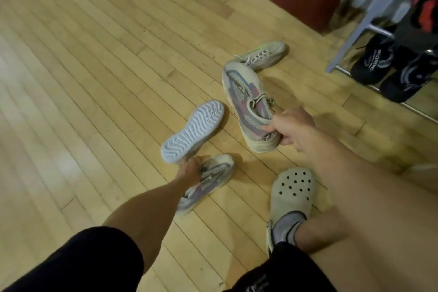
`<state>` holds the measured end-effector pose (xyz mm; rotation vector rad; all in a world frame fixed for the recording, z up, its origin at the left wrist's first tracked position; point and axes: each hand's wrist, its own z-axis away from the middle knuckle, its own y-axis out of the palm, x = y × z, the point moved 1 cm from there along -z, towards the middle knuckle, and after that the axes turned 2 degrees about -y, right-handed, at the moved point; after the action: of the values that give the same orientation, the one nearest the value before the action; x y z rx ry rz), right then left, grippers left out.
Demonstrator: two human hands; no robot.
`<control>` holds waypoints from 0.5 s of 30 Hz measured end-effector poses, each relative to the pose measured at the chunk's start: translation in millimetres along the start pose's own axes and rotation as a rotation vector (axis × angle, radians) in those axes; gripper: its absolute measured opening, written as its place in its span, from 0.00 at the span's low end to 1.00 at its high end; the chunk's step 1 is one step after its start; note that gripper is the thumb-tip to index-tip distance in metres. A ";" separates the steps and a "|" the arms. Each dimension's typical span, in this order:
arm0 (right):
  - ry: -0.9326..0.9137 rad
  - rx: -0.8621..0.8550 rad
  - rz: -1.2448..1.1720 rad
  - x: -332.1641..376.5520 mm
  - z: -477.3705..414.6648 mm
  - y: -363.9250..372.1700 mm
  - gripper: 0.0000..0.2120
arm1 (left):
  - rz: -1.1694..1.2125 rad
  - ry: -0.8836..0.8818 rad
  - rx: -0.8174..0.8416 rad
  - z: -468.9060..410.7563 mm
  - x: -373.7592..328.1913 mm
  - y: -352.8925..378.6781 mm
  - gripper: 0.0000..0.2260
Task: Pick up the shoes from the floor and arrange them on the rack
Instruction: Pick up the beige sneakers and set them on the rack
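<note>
The rack (369,28) stands at the upper right of the frame, with dark shoes (388,71) already on its lowest bars, so the shoes in hand lie down and to the left of it and must travel up and rightward. The right hand (290,125), the nearer one to the rack, is closed around the heel of a grey-and-pink sneaker (246,102), whose long axis points toward the upper left with the toe away from the wrist. The left hand (188,170), at lower centre, pinches the heel of a second sneaker (192,130) turned sole-up, its white tread showing. Just below that hand a third sneaker (208,178) lies on the wooden floor (83,78), and a fourth (263,54) rests beyond, nearer the rack.
</note>
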<state>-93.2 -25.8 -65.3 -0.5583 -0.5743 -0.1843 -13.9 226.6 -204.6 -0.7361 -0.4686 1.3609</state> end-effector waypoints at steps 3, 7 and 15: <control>0.024 -0.020 -0.026 -7.7 4.0 -10.4 0.20 | 0.061 -0.036 0.081 7.0 -21.6 -1.9 0.09; 0.058 -0.062 -0.132 -19.1 9.4 -22.0 0.19 | 0.306 0.007 0.069 8.1 -58.9 -3.5 0.17; 0.045 -0.073 -0.217 -35.4 20.0 -39.6 0.20 | 0.742 -0.211 0.287 20.3 -60.6 14.2 0.20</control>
<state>-144.3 -47.5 -53.4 -0.5611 -0.5853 -0.4235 -48.3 171.9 -193.9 -0.5437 -0.1475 2.1627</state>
